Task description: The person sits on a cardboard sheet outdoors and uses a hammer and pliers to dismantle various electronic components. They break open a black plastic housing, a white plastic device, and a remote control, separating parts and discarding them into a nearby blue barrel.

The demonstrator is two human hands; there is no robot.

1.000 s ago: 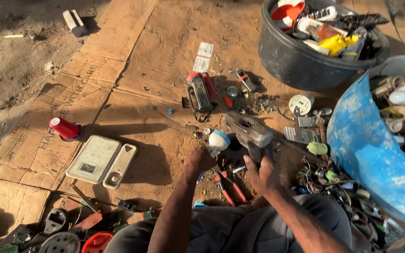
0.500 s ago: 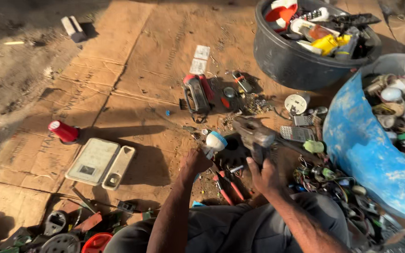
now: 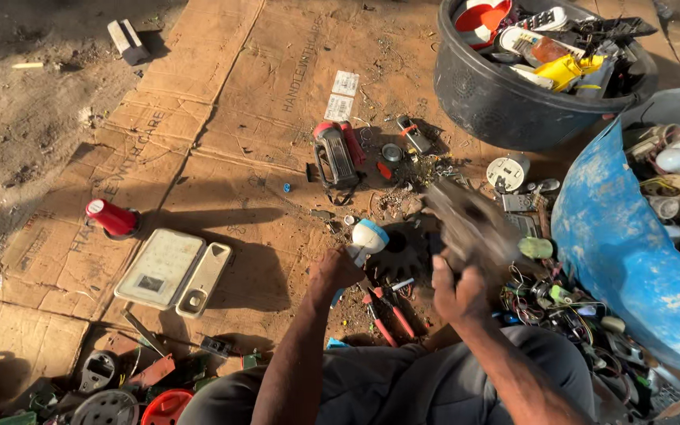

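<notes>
Left hand (image 3: 338,271): lower centre of the frame, closed around the neck of a white bulb-shaped lamp with a blue collar (image 3: 367,238), which lies low over the cardboard.
Right hand (image 3: 456,290): just right of the left one, the two hands apart; clamped on the lower end of a grey, motion-blurred device (image 3: 469,224) raised above the floor at centre right.
Cardboard sheets (image 3: 222,134): flattened on the dirt floor, carrying most of the items.
Pliers, red-handled (image 3: 387,311): on the cardboard between the two hands.
Black and red hand lamp (image 3: 336,153): centre of the frame, above the hands.
Red cylinder (image 3: 112,219): left of centre, lying on the cardboard.
Cream flat casings (image 3: 173,271): two, side by side, lower left.
Black tub (image 3: 497,98): upper right, filled with mixed plastic scrap.
Blue drum (image 3: 623,252): right edge, holding small parts.
Wire tangle (image 3: 544,295): on the floor just right of the right hand.
</notes>
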